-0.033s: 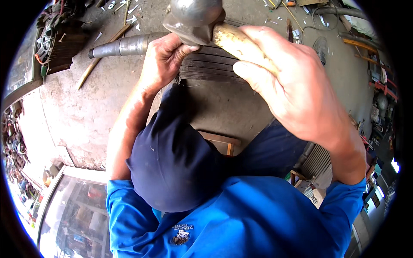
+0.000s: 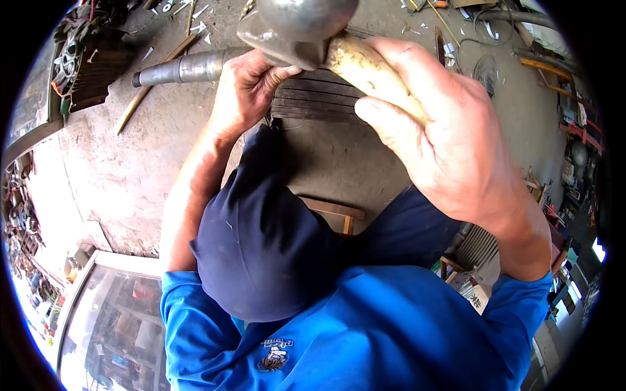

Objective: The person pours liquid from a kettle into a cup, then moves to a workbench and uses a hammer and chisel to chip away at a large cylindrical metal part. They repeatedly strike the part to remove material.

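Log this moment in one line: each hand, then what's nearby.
Left hand: at metal shaft, grip partly hidden | Right hand: gripping pale-handled hammer | Nearby: dark slatted surface, wooden stick on floor

Brown-flecked pale yellow hammer handle (image 2: 365,67), silver-grey hammer head (image 2: 306,16), grey shaft (image 2: 177,70), blue shirt (image 2: 404,326), navy trousers (image 2: 261,247)

Hammer (image 2: 313,51): head cut off by upper edge. Left hand (image 2: 246,92): fingers partly hidden (anything pinched there, indiscernible). Metal shaft (image 2: 177,71): right end concealed behind left hand.
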Tool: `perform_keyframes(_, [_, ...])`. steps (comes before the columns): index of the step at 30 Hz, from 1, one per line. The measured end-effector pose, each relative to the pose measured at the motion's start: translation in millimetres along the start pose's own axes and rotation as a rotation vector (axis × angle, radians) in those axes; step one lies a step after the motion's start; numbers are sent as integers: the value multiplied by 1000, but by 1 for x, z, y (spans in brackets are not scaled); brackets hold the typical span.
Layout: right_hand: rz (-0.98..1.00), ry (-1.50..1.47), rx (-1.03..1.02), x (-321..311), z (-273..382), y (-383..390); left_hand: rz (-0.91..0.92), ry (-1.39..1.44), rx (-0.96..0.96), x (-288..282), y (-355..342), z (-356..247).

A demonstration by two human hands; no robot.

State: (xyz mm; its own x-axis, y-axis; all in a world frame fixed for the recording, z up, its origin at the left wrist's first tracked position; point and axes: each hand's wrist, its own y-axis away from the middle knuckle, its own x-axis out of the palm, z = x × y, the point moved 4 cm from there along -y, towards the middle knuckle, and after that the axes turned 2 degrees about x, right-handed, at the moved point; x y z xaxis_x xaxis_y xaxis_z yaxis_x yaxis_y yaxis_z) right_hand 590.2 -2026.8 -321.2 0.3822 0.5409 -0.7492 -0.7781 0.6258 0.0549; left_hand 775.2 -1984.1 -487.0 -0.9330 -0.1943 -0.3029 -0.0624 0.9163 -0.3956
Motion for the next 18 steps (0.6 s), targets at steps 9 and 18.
perform_keyframes(9, [88, 58, 44, 2, -3, 6, -5, -91, 29, -1, 11, 3])
perform_keyframes(18, [112, 20, 66, 6, -7, 10, -12, -91, 28, -3, 16, 6])
